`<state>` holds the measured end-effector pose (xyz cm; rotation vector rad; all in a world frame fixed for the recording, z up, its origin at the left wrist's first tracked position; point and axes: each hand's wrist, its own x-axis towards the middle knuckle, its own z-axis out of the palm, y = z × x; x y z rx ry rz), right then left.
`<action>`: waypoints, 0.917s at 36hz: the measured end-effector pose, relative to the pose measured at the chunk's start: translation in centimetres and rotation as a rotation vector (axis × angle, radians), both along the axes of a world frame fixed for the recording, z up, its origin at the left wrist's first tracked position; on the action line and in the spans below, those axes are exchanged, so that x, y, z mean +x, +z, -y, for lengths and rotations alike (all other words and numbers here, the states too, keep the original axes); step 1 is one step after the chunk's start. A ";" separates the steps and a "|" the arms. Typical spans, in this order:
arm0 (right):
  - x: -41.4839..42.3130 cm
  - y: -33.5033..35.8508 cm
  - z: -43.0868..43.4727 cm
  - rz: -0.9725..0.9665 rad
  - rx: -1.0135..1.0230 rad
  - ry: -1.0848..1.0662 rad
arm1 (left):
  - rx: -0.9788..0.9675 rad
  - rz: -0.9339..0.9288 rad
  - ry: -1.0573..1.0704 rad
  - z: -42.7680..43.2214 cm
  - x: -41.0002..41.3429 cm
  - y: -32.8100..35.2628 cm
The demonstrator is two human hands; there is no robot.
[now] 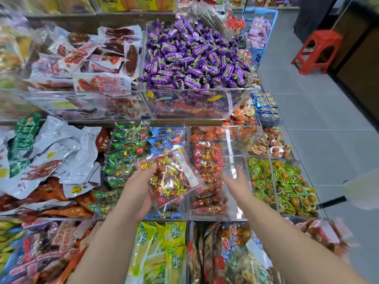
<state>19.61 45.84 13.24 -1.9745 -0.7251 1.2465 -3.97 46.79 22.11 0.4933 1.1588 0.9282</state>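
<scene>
"So, where's the red packet [174, 179]?"
"Gripped in the left hand [139, 193], held up in front of the shelves, not yet put down."
"And the right hand [235, 181]?"
"Fingers spread, holding nothing, by the clear bin [239, 210] of matching packets. Placing it seems left."

Packet [174, 181]: clear glossy plastic film, crinkly, gold foil bits shining inside. Bins [235, 103]: clear hard plastic, smooth, strong glare on the walls. Purple candies [194, 58]: shiny foil-look wrappers. Silver pouches [61, 144]: wrinkled film, duller sheen. Yellow-green packs [174, 253]: smooth glossy plastic. Stool [317, 52]: red plastic, smooth, slight gloss. Basket [260, 12]: blue plastic, matt. Floor [317, 130]: grey tiles, smooth, matt.
</scene>
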 end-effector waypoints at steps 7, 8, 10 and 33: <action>-1.3 7.7 3.5 0.663 0.738 0.833 | -0.013 0.110 -0.044 -0.2 3.7 0.5; -1.9 7.8 3.8 0.705 0.759 0.889 | -0.010 0.139 -0.060 -0.1 4.4 0.7; -2.9 7.7 4.1 0.736 0.711 0.904 | -0.016 0.185 -0.111 0.0 5.8 1.0; 6.3 3.6 -5.3 0.601 0.027 0.206 | 0.384 -1.698 -0.815 -6.5 6.1 -6.2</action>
